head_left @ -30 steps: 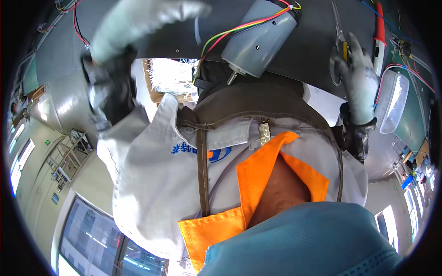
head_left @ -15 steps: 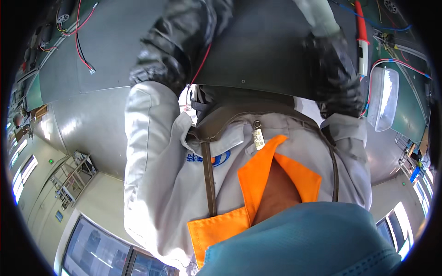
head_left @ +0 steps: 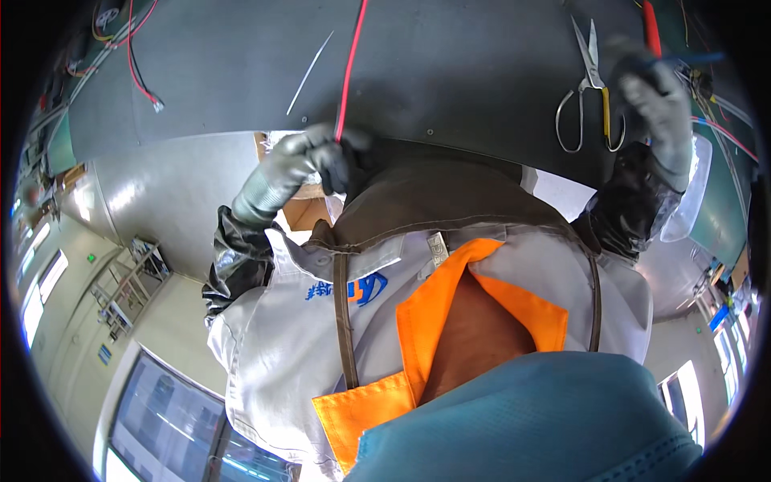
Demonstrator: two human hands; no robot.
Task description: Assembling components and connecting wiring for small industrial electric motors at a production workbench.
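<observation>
My left hand (head_left: 315, 154), in a grey glove with dark fingers, is closed around the lower part of a red wire (head_left: 348, 68) at the bench's near edge. The wire runs up and away over the dark bench top (head_left: 450, 72). My right hand (head_left: 660, 100), gloved alike, is over the right side of the bench, its fingers smeared by motion. Beside those fingers is a thin blue strand (head_left: 697, 58); whether they grip it I cannot tell. Scissors (head_left: 593, 80) with a yellow part on one handle lie just left of this hand, blades partly spread and pointing away.
A thin white strip (head_left: 310, 72) lies left of the red wire. Farther left is a red and black wire pair (head_left: 138, 72) with a connector. A red-handled tool (head_left: 651, 28) lies at the far right, and a clear plastic tray (head_left: 692, 193) sits beyond my right forearm.
Both hands have drawn back from farther over the bench and into sight. My left hand now grips the red wire; my right has moved rightward. The scissors and white strip have come into view.
</observation>
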